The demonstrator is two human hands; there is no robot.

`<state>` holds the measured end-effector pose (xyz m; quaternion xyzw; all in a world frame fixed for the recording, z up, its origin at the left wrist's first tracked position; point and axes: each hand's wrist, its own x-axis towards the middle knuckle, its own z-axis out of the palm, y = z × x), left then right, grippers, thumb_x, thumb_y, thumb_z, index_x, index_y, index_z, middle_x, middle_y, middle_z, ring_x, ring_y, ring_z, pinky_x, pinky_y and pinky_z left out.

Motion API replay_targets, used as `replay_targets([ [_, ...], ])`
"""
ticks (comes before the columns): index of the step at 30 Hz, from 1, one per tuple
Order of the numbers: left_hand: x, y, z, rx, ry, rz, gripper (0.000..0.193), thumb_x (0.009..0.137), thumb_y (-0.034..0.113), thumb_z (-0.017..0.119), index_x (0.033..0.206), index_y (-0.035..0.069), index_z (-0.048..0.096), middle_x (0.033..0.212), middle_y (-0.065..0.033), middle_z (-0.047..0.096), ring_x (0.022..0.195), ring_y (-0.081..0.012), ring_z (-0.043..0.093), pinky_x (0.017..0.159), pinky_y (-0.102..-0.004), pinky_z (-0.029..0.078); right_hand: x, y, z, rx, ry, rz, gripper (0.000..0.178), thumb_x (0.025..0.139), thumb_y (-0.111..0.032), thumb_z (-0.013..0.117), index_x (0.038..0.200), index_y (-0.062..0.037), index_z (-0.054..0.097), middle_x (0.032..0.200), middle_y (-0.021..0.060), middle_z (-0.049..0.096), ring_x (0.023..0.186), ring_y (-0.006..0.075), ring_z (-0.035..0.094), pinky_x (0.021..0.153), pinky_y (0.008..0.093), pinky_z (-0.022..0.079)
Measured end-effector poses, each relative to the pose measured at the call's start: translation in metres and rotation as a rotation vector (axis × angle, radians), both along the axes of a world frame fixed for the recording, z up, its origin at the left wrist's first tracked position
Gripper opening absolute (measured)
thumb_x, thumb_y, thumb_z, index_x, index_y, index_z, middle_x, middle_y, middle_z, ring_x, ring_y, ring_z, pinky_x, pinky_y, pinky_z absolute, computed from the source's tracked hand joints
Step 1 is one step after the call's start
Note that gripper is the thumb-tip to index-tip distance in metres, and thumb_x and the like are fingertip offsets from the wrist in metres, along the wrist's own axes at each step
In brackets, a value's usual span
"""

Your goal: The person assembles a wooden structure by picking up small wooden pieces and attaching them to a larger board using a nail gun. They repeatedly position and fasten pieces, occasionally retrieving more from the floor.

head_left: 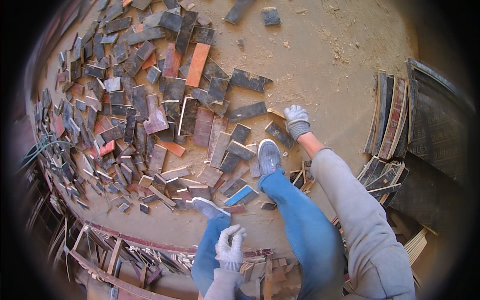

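Observation:
My right hand (297, 120), in a pale knitted glove, reaches out ahead of my right shoe. Its fingers are closed on the end of a small plywood offcut (276, 114), which is tilted and shows a light wood side. Close below lies a dark plywood offcut (280, 135), apart from the glove. My left hand (230, 246), also gloved, hovers over my left leg with the fingers curled in toward the thumb. Nothing shows in that hand.
A wide heap of plywood offcuts (145, 115), mostly dark with some reddish ones, covers the left ground. My shoes (269, 156) stand among its pieces. Stacked panel strips (392, 115) stand at right beside large dark sheets (440, 127). Sawdust and chips litter the ground (330, 75).

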<state>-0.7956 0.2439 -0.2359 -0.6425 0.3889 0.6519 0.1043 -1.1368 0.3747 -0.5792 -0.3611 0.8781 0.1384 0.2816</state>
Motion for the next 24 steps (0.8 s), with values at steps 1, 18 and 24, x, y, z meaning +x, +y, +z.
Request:
replay_targets([
  [1, -0.01, -0.005, 0.011, 0.001, 0.002, -0.012, 0.022, 0.102, 0.001, 0.059, 0.123, -0.003, 0.063, 0.112, -0.0134, 0.072, 0.101, -0.0203, 0.071, 0.093, -0.0323, 0.059, -0.004, 0.0, 0.008, -0.036, -0.071, 0.018, 0.032, 0.083, -0.035, 0.079, 0.103, -0.0102, 0.074, 0.106, 0.0151, 0.071, 0.103, 0.0325, 0.068, 0.087, 0.0472, 0.055],
  [18, -0.143, -0.127, -0.012, -0.156, 0.268, -0.532, 0.028, 0.096, 0.012, 0.069, 0.123, 0.003, 0.067, 0.114, -0.0144, 0.073, 0.104, -0.0229, 0.073, 0.092, -0.034, 0.057, -0.041, -0.076, 0.052, -0.587, -0.064, -0.093, 0.034, 0.086, -0.033, 0.077, 0.104, -0.006, 0.065, 0.132, 0.0192, 0.063, 0.111, 0.0403, 0.061, 0.095, 0.0492, 0.05],
  [24, -0.136, -0.17, -0.019, 0.011, 0.236, -0.523, 0.03, 0.099, 0.014, 0.068, 0.126, 0.001, 0.065, 0.12, -0.0155, 0.073, 0.111, -0.023, 0.071, 0.097, -0.0332, 0.054, 0.038, -0.177, 0.026, -0.283, -0.229, -0.804, 0.049, 0.085, -0.041, 0.082, 0.113, -0.003, 0.068, 0.115, 0.0198, 0.07, 0.109, 0.0369, 0.067, 0.094, 0.0435, 0.053],
])
